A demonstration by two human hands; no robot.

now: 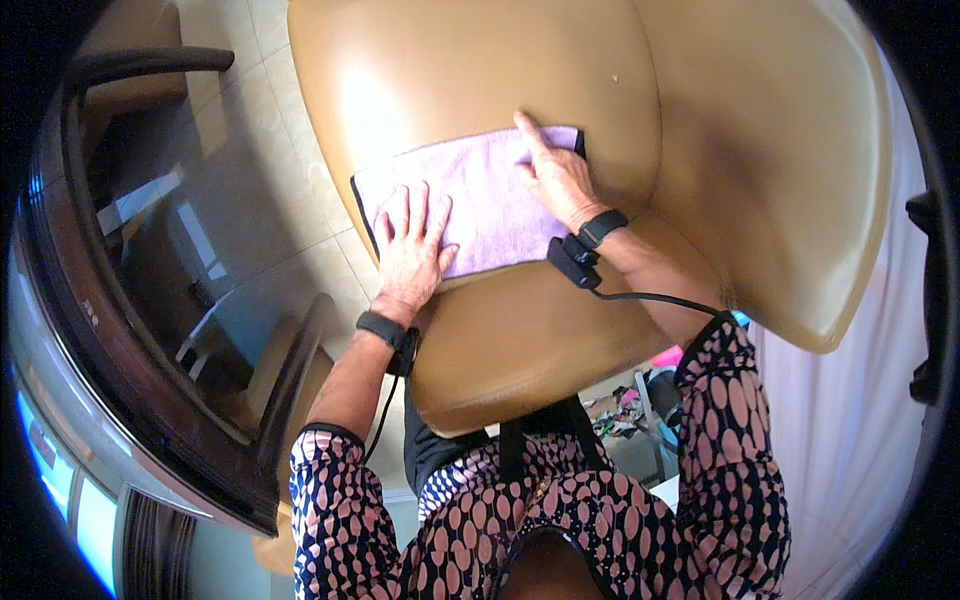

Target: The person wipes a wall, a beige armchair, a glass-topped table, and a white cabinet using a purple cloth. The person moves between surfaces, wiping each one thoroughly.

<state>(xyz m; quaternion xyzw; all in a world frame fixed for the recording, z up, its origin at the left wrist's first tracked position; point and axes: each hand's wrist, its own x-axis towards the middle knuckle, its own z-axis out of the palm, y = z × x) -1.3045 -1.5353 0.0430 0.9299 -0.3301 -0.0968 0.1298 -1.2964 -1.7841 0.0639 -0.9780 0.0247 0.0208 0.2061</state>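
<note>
A lilac towelling cloth (487, 210) with dark edging lies spread, slightly tilted, on the seat of a tan, leather-look chair (480, 67). My left hand (412, 255) rests palm down on the cloth's near left part, fingers spread. At the cloth's right side is my right hand (559, 176), its index finger stretched past the far edge and its thumb apart. The other right fingers are mostly hidden. Both wrists wear black straps with small cabled devices. A tiny pale speck (615, 78) sits on the seat beyond the right hand.
The chair's backrest (780, 165) rises on the right, before a pale curtain (810, 435). To the left, a dark glossy table (202, 217) curves past, with other tan chairs beside it. Tiled floor (300, 157) shows between. Small colourful items (622, 412) lie behind my right elbow.
</note>
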